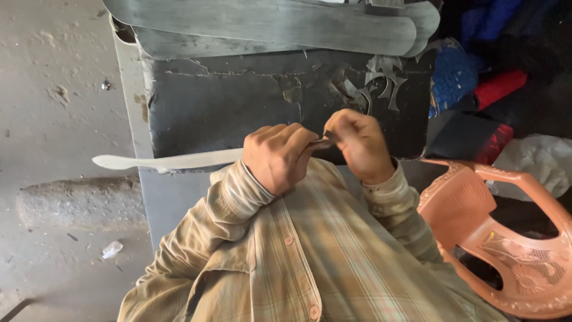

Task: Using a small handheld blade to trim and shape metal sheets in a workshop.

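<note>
Fingers [310, 138] pinch blade [167, 160] above metal scraps [381, 83], beside chair [506, 238].

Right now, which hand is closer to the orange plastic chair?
The right hand. It sits just up and left of the orange plastic chair. The left hand is farther away on the other side, gripping a long pale metal strip.

L hand [279, 156] fisted, R hand [358, 145] pinching — close together
</note>
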